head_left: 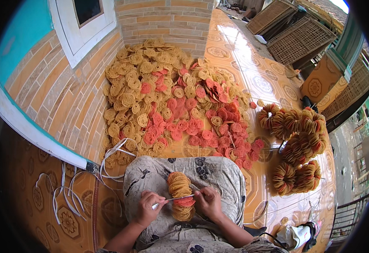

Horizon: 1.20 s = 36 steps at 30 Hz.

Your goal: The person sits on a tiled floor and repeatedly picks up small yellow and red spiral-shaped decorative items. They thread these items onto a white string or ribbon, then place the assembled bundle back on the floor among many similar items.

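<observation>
**Threading noodle-like discs on the tiled floor**

A wide heap of yellow and pink round crackers [171, 97] covers the orange tiled floor [252, 76], with tied bundles [296, 143] to the right. On the lap cloth [218, 177] rests a stack of discs [180, 196]. The left hand [148, 207] is closed round a thin metal needle [171, 200]; the right hand [208, 202] pinches the stack's side. Best kept level and centred, so brittle discs don't crack. White straps [72, 189] lie left.
</observation>
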Available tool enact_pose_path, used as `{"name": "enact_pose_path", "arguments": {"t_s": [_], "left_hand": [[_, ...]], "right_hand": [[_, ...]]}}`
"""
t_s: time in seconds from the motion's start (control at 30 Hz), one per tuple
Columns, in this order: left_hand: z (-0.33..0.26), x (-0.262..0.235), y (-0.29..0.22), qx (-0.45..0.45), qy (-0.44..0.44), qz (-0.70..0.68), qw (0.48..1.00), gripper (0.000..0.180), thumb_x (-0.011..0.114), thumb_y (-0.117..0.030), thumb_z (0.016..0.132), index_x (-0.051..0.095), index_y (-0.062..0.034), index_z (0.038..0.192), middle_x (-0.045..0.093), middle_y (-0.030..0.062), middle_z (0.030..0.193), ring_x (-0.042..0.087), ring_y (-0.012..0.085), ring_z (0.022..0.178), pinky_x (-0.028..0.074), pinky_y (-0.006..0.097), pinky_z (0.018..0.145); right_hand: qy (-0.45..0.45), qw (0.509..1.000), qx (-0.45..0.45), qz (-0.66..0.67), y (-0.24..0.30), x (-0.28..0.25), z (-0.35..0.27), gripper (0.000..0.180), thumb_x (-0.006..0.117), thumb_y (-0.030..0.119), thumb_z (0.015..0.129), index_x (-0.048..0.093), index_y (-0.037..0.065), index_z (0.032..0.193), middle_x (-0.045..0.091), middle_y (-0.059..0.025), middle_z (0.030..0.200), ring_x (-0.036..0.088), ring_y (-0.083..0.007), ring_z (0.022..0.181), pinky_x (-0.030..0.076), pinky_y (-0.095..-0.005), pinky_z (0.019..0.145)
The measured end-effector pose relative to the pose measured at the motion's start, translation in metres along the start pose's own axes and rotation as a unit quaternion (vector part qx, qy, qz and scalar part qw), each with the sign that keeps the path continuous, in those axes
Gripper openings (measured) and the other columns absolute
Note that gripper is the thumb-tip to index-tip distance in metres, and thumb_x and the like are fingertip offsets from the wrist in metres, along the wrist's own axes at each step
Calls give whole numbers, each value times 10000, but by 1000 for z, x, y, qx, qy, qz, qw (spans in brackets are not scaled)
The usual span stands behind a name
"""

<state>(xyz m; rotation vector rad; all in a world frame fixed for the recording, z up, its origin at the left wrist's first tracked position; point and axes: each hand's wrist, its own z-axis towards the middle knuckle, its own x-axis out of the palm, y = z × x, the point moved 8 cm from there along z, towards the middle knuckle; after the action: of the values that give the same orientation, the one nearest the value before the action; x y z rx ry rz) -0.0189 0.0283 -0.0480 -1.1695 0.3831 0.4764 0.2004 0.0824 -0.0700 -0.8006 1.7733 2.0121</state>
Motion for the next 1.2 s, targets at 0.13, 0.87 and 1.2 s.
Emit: {"name": "enact_pose_path", "arguments": {"t_s": [0.13,0.87,1.2], "left_hand": [[-9,20,34,-232,-69,-371,896,123,657,-100,890,535,-100,873,644,74,1050,622,206,930,448,375,924],[47,153,29,-382,171,-617,667,578,394,-556,962,469,-95,1302,627,193,1118,602,311,973,480,407,870],[72,127,28,-307,138,-514,789,529,419,-502,979,429,-85,1304,549,116,1241,548,210,1028,434,362,902]], "right_hand": [[153,917,148,338,-19,30,-8,223,532,217,972,607,34,870,603,-30,751,585,-187,777,440,-334,757],[64,492,162,853,-69,-46,21,571,524,520,902,564,0,1136,634,-206,1041,626,-341,889,515,-461,817],[-350,866,275,-229,-175,-328,-38,678,627,451,857,420,75,1382,522,-196,1296,501,-326,1199,337,-453,1052]]}}
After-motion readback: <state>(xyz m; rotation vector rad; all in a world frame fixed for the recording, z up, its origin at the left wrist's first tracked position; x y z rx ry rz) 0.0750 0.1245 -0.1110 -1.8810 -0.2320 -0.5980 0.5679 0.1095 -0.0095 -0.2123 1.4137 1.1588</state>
